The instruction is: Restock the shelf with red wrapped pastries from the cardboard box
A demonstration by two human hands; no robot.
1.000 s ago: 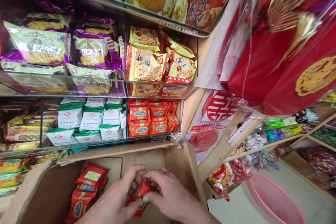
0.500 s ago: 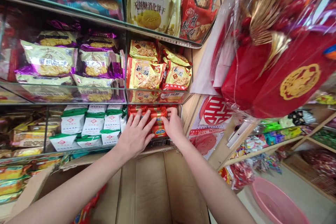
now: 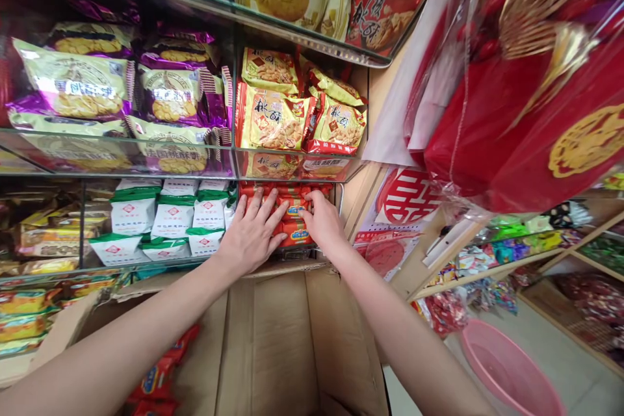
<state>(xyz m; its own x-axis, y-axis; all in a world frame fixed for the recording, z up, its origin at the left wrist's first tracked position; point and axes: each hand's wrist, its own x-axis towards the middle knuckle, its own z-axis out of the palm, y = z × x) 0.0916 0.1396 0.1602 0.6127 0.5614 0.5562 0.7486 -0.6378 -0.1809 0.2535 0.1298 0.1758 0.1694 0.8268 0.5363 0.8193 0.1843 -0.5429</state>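
My left hand (image 3: pixel 253 233) lies with fingers spread over small red snack packets (image 3: pixel 296 234) in the lowest glass compartment on the right. My right hand (image 3: pixel 325 220) is at the right end of the same stack, thumb and forefinger bent around the end of one red packet (image 3: pixel 295 208). Its other fingers are partly hidden. Below my arms is an opened cardboard box (image 3: pixel 273 338), with more red packets (image 3: pixel 155 377) lying inside at its left. White packets with green edges (image 3: pixel 173 221) stand just left of my left hand.
Above sit yellow-and-red cookie packets (image 3: pixel 275 120) and purple-edged cookie packets (image 3: pixel 92 88), behind a glass shelf front (image 3: pixel 185 159). Red decorations in clear plastic (image 3: pixel 492 123) hang at the right. A pink basin (image 3: pixel 507 364) stands on the floor at lower right.
The view has shifted, and the upper shelves sit higher in the picture. Both hands stay on the red packets; more red packets show inside the box.
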